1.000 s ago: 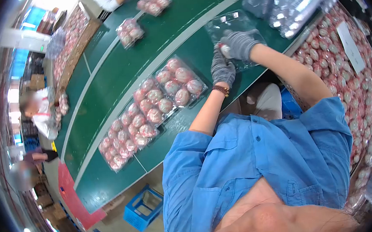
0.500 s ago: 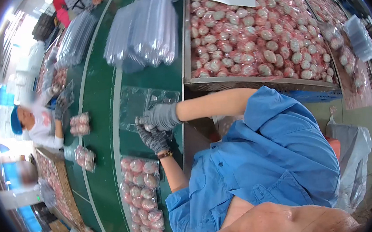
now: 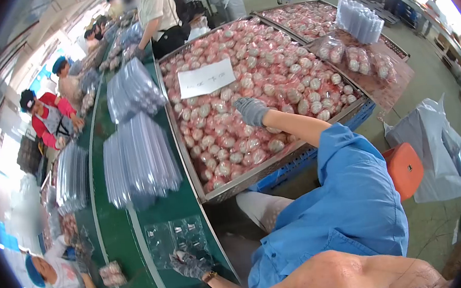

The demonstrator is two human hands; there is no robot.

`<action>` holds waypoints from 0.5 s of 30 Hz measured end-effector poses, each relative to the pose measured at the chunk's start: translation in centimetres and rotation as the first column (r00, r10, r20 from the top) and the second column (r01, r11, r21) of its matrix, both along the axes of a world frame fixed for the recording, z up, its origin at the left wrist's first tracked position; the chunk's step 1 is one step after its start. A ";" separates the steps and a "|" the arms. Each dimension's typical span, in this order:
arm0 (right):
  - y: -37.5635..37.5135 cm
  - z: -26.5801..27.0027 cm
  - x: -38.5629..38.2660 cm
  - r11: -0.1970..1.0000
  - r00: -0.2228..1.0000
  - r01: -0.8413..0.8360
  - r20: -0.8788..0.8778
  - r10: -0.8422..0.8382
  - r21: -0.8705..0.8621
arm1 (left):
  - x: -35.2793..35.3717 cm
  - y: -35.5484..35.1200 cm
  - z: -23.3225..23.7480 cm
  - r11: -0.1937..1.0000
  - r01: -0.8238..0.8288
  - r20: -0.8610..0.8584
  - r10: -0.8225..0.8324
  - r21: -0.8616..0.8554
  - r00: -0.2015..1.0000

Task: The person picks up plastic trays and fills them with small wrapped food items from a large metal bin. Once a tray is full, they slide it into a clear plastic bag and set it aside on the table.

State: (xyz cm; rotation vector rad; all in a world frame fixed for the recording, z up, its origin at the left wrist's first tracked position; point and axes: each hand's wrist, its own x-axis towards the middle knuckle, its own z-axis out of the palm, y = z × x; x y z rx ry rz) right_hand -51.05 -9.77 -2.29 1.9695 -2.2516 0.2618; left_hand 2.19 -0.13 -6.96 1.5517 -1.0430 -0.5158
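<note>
My right hand (image 3: 250,111), in a grey glove, reaches out over a big metal bin (image 3: 234,185) and rests palm-down on the heap of pink wrapped round pieces (image 3: 268,75); its fingers are hidden in the pile. My left hand (image 3: 189,263), also gloved, stays low on the green conveyor belt (image 3: 115,236), gripping the near edge of an empty clear plastic tray (image 3: 181,235). A white paper label (image 3: 206,78) lies on the heap, left of my right hand.
Tall stacks of clear trays (image 3: 138,157) lie on the belt beyond the tray. A filled pack (image 3: 112,274) rides the belt. Co-workers stand along the far side (image 3: 47,119) and at the head (image 3: 159,13). An orange stool (image 3: 404,170) and white bag (image 3: 439,153) are at my right.
My right hand left the clear tray and swung out to the bin of pink pieces. My left hand stayed on the tray. The view turned toward the bin.
</note>
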 end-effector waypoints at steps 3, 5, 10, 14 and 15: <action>-1.8 4.4 0.5 0.859 1.000 0.021 -0.010 -0.019 0.511 | 0.2 -0.2 -1.2 0.998 -0.009 -0.292 -0.009 -0.059 0.956; -2.9 2.1 1.2 0.856 0.987 -0.030 -0.120 0.107 0.515 | -0.7 0.5 -0.3 0.997 -0.014 -0.371 -0.017 -0.079 0.928; -2.6 2.0 0.3 0.928 0.981 -0.171 -0.031 0.191 0.331 | 0.0 1.0 -0.8 0.992 -0.121 0.506 0.117 -0.025 0.854; -0.6 3.5 -0.1 0.897 0.552 0.303 0.826 0.110 -0.322 | -1.9 2.1 4.0 0.983 -0.116 0.505 0.028 0.144 0.863; -2.8 -0.2 -3.6 0.939 -0.076 0.261 0.965 0.253 -0.225 | -1.0 1.6 2.5 0.980 -0.141 0.624 0.024 0.139 0.781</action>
